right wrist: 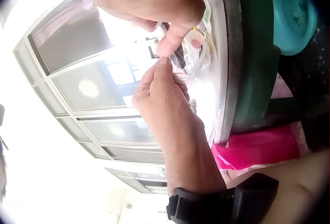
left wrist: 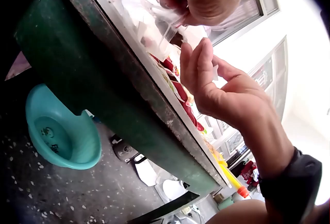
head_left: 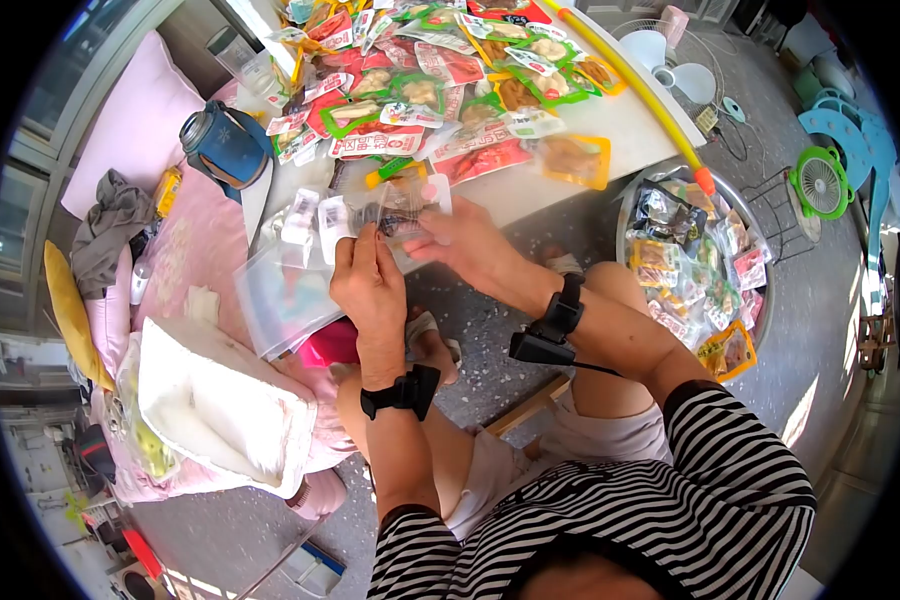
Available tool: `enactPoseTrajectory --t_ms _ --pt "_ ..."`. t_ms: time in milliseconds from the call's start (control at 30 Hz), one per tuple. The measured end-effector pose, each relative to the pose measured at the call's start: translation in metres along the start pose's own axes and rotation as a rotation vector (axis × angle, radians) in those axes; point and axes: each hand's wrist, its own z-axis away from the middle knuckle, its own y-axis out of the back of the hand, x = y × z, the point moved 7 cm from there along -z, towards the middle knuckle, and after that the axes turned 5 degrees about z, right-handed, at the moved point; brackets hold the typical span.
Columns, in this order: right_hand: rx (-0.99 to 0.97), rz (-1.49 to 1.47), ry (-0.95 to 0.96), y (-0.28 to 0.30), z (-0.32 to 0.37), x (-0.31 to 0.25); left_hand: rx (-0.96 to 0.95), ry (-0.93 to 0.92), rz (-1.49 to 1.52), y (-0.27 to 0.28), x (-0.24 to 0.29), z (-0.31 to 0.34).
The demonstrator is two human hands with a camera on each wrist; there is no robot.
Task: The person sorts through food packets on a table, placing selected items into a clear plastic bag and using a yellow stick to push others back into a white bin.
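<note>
Your striped shirt [head_left: 610, 510] fills the bottom of the head view. Beyond it, your left hand [head_left: 370, 290] pinches the border of a clear packet [head_left: 398, 212], raised at the near edge of the bench [head_left: 635, 140]. Your right hand [head_left: 475, 245] has its fingers nearly straight at the packet's other end, so a single pinch may be carrying it; a slip could send it to the floor [head_left: 490, 340]. A clear plastic sheet [head_left: 280, 310] lies near your left wrist, and a brush of the arm might shift it. Farther out, an orange-edged packet [head_left: 575, 160] sits at the fringe of the loose heap [head_left: 400, 85], which could slide if nudged.

You cannot tell whether your right fingertips touch the film; they blur. Whether the packet's dark patch is print or contents is unclear, and glare washes out both wrist views.
</note>
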Motion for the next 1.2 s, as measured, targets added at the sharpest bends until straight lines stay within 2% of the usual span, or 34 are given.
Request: enactPoseTrajectory --t_ms 67,167,200,300,400,500,600,700,833,933,1033,1067,1167,1200 --pt "-0.038 -0.050 -0.096 -0.009 -0.003 0.013 0.002 0.016 0.034 0.000 -0.002 -0.001" --pt "-0.113 0.455 -0.143 -0.012 -0.008 0.020 -0.008 0.034 0.067 0.000 -0.006 -0.001" --pt "-0.113 0.587 -0.083 -0.014 -0.011 0.015 -0.006 0.047 0.083 0.001 -0.007 0.000" --pt "-0.129 0.988 -0.091 -0.016 -0.012 0.001 0.004 0.048 0.120 0.002 -0.006 0.000" --pt "-0.129 0.658 -0.046 -0.016 -0.020 0.015 -0.034 0.021 0.119 -0.001 0.001 0.001" --pt "-0.043 0.160 -0.101 -0.022 -0.034 0.042 -0.042 -0.023 0.078 -0.001 0.008 -0.001" --pt "-0.156 0.372 -0.169 -0.032 -0.030 0.038 -0.030 0.013 0.109 0.003 0.002 0.000" --pt "-0.208 0.684 -0.041 -0.037 -0.030 0.037 -0.015 0.029 0.108 0.005 -0.005 -0.001" --pt "-0.162 0.779 -0.034 -0.038 -0.020 0.022 -0.014 0.079 0.101 0.008 -0.012 -0.003" --pt "-0.136 0.854 -0.013 -0.033 -0.006 -0.010 0.005 0.097 0.130 0.009 -0.014 -0.004" --pt "-0.033 1.096 0.451 -0.008 -0.015 -0.038 -0.008 0.111 0.140 0.006 -0.017 -0.002" --pt "0.090 1.301 0.534 0.002 -0.010 -0.054 -0.016 0.116 0.141 0.005 -0.018 -0.002" --pt "0.363 1.426 0.903 0.017 0.007 -0.092 -0.049 0.128 0.137 0.002 -0.022 -0.001" --pt "0.362 1.482 0.763 0.026 0.006 -0.095 -0.055 0.132 0.139 0.002 -0.023 -0.001"
